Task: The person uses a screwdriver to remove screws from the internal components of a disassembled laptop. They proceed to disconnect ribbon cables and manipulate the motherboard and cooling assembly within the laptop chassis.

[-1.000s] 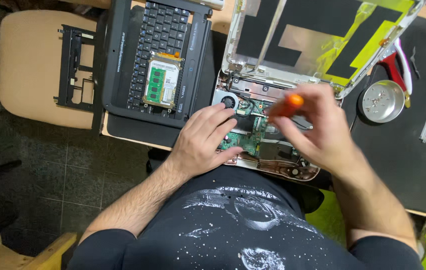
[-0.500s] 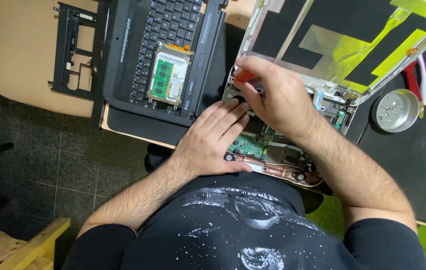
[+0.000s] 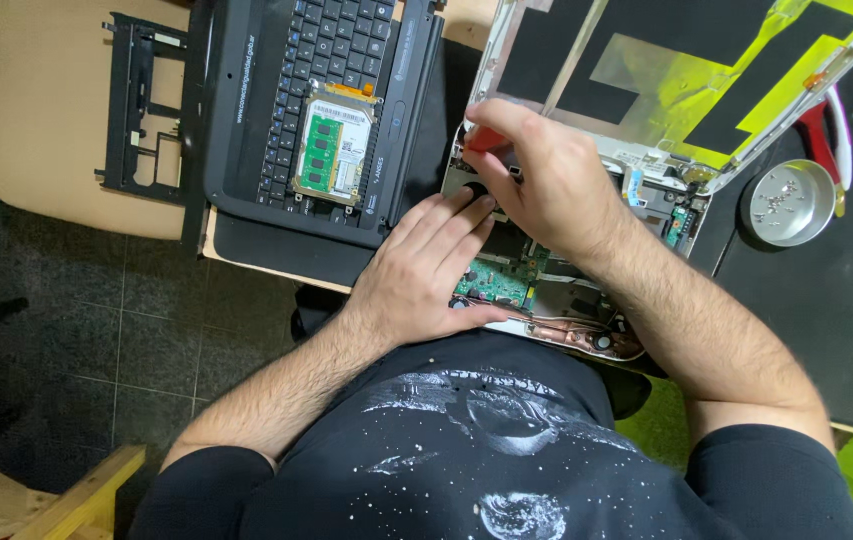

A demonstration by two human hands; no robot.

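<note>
An opened laptop base with a green circuit board lies at the table's near edge, its lid panel tilted up behind it. My left hand rests flat on the board's left part, fingers spread toward the far left corner. My right hand grips a screwdriver with a red-orange handle and holds it over that far left corner of the base. The tip is hidden under my fingers.
A removed black keyboard panel lies to the left with a drive and green memory stick on it. A black plastic frame sits on a beige stool. A round metal dish of screws and red-handled pliers are at right.
My right hand has carried the screwdriver from the right-middle of the board leftward to its far left corner. My left hand has stayed on the board, shifting slightly.
</note>
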